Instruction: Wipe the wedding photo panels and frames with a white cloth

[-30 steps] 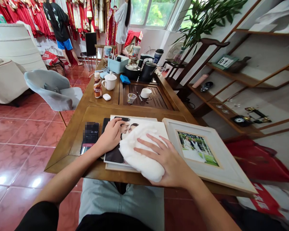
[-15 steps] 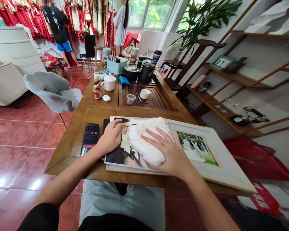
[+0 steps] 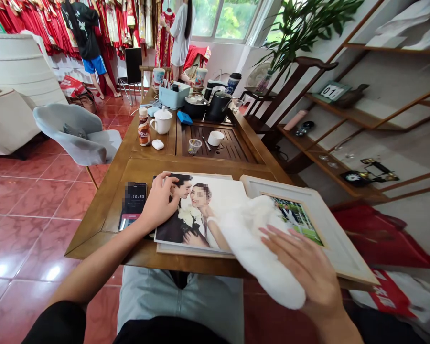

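Observation:
A large wedding photo print (image 3: pixel 197 224) lies on the wooden table in front of me, on top of a pale frame or board. My left hand (image 3: pixel 161 198) rests on its upper left part, fingers bent and apart from the thumb. In my right hand (image 3: pixel 301 263) is a white fluffy cloth (image 3: pixel 265 258), with my fingers spread along its right side. The cloth reaches over the print's right end and hangs past the table's front edge. Beneath it, partly covered, sits a white picture frame (image 3: pixel 344 243) with a smaller wedding picture (image 3: pixel 310 227).
A phone (image 3: pixel 133 205) lies left of the print. Further back are a bottle (image 3: pixel 144 128), a lidded white mug (image 3: pixel 161 120), a tea tray (image 3: pixel 232 148) with a white cup (image 3: pixel 215 138), and a black kettle (image 3: pixel 220 106). Shelves (image 3: pixel 329 157) stand right; two people are in the background.
My right hand has swept the white cloth rightward and toward me, off the middle of the print, uncovering a pictured face. My left hand stays at the print's left side, fingers more bent.

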Tool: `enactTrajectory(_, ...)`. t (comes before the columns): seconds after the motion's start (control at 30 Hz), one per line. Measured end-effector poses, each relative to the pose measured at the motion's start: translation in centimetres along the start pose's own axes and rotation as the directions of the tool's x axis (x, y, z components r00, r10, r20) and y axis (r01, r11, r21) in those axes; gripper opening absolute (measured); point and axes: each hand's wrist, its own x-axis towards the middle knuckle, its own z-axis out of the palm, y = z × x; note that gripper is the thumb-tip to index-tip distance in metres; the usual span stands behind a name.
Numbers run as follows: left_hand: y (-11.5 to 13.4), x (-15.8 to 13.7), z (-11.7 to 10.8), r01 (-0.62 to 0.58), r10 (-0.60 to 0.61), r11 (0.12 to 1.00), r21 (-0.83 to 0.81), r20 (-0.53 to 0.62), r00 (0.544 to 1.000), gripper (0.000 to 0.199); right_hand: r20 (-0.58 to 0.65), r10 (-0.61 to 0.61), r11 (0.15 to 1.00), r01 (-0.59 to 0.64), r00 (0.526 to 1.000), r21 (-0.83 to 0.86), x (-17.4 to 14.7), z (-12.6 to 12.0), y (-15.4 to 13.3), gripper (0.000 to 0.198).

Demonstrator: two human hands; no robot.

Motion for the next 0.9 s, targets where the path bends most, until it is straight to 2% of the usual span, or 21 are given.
enactTrajectory(0.13,-0.2,0.3,-0.3,0.095,-0.096,0.995,-0.026,-0.015,0.995,0.032,-0.099,0.108,0.97,-0.127,0.989,-0.206,-0.5,-0.9,2.0,0.071)
enactTrajectory(0.33,-0.2,0.7,-1.3,0.242,-0.24,0.962,-0.128,0.032,0.97,0.036,-0.021,0.335,0.823,-0.304,0.942,-0.479,-1.8,-0.2,6.3,0.075)
enactTrajectory(0.53,-0.2,1.0,-1.8,0.307,-0.3,0.941,-0.143,0.067,0.952,0.036,0.069,0.538,0.758,-0.447,0.84,-0.475,-3.9,2.5,9.4,0.066)
enactTrajectory(0.67,-0.2,1.1,-2.0,0.291,-0.286,0.952,-0.095,0.063,0.956,0.035,0.152,0.593,0.759,-0.486,0.791,-0.433,-5.3,3.5,9.9,0.066)
enactTrajectory(0.77,-0.3,1.2,-2.1,0.284,-0.279,0.956,-0.069,0.07,0.958,0.034,0.132,0.55,0.797,-0.47,0.825,-0.38,-4.8,2.8,9.0,0.065)
enactTrajectory(0.9,-0.4,1.3,-2.2,0.277,-0.275,0.961,-0.024,0.069,0.959,0.03,0.019,0.472,0.867,-0.46,0.881,-0.191,-1.4,1.7,6.1,0.054)
